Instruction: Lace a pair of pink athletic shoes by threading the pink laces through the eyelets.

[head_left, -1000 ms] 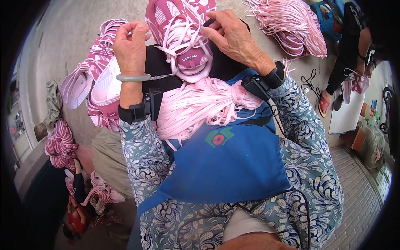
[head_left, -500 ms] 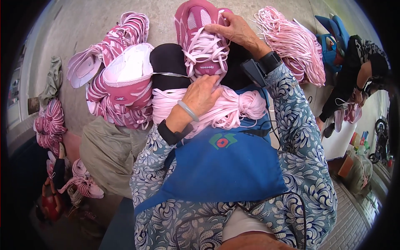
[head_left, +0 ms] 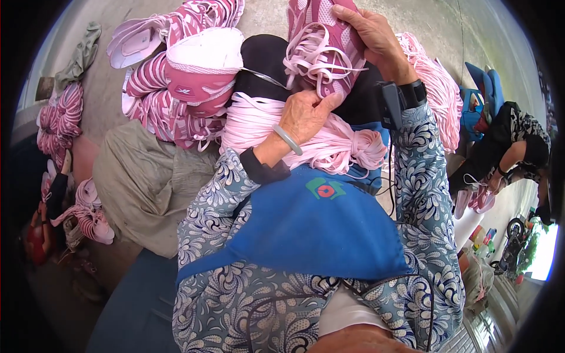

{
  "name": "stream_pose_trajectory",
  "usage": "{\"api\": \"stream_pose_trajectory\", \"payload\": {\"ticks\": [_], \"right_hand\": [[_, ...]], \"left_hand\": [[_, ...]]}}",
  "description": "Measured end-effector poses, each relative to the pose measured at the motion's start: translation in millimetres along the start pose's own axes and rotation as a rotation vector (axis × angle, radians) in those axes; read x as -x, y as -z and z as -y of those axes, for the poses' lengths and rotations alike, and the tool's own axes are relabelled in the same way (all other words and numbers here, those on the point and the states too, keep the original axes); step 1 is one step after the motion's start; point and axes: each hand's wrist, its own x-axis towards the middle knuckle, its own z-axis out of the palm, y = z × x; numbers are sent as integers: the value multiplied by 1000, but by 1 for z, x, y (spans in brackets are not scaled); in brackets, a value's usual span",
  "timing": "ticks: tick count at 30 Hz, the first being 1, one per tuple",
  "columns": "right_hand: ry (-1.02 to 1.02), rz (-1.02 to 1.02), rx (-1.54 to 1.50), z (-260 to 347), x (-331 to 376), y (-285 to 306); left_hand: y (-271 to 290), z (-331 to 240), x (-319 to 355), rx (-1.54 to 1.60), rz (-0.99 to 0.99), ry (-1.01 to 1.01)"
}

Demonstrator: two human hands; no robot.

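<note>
A pink and white sneaker is held over my lap, its pale pink lace lying in loose loops across the front. My right hand grips the shoe's right side, thumb on top and fingers partly hidden behind it. At the near end, my left hand has thumb and fingers closed on the shoe's edge. Just below, a tied bundle of pale pink shoelaces lies across my lap on the blue apron. The sneaker's far end runs out of the picture.
Pink sneakers are piled at the left, beside a grey-green cloth. Another heap of pink laces lies at the right. A co-worker handles pink shoes at far right; another person is at far left.
My right hand has tilted the sneaker and moved it up and to the right. The left hand has followed to the right, staying at its near end. The whole view has shifted slightly.
</note>
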Motion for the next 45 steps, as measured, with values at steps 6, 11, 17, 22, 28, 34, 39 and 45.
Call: {"api": "stream_pose_trajectory", "payload": {"ticks": [6,11,17,22,28,34,39,45], "right_hand": [[-472,-370,-211,-3,13,28],[-247,-316,480,6,21,-24],[-50,-143,1359,-26,33,-39],[28,-64,1578,-47,46,-50],[142,-61,1587,-61,54,-51],[9,-132,1362,-40,54,-62],[-112,-342,1779,-46,46,-19],[-154,-300,1725,-40,70,-13]], "left_hand": [[4,-2,3,338,-20,-70],[63,-47,-20,686,-44,-136],[145,-44,-75,748,-198,-161],[239,34,-76,938,-397,248],[243,92,2,104,-799,239],[147,-24,-22,-914,-327,-828],[123,-4,-5,-1325,68,-86],[110,-17,11,-1038,-26,-132]]}}
